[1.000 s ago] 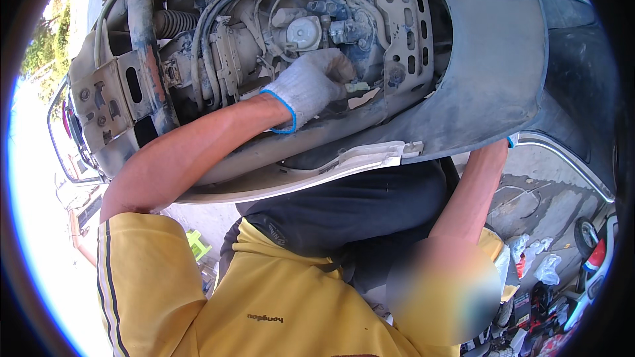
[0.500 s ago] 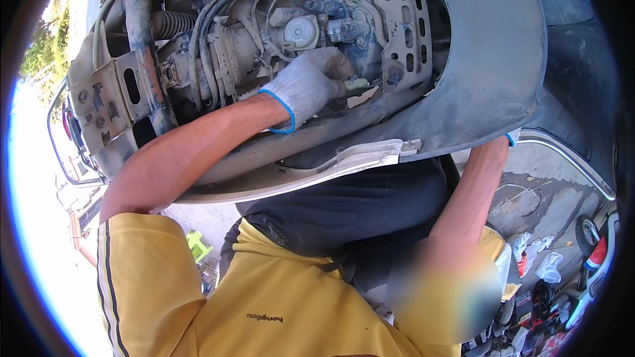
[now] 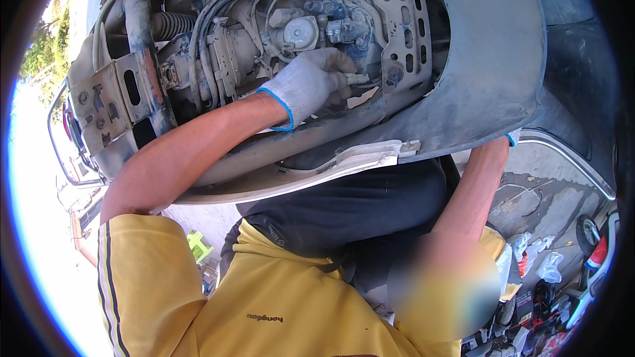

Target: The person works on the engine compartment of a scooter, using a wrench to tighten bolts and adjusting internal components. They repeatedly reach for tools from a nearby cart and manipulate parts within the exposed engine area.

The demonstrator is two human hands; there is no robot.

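My left hand, in a grey-white knit glove with a blue cuff, reaches into the open body of a scooter. Its fingers pinch a small pale connector-like piece with a light end pointing right. Just above the glove sits a round metal cap on the engine parts, with a grimy dark housing to its right. My right forearm goes up under the grey body panel. Only the blue cuff of my right hand shows there; the panel hides its fingers.
Bundled cables and hoses arc over the engine bay. A slotted metal bracket stands at its right, a frame tube at its left. A pale trim strip edges the near side. Plastic bags and assorted items lie at lower right.
My left hand has shifted very slightly left, and its fingers have turned a little, so more of the pale piece shows. My right forearm has hardly moved.
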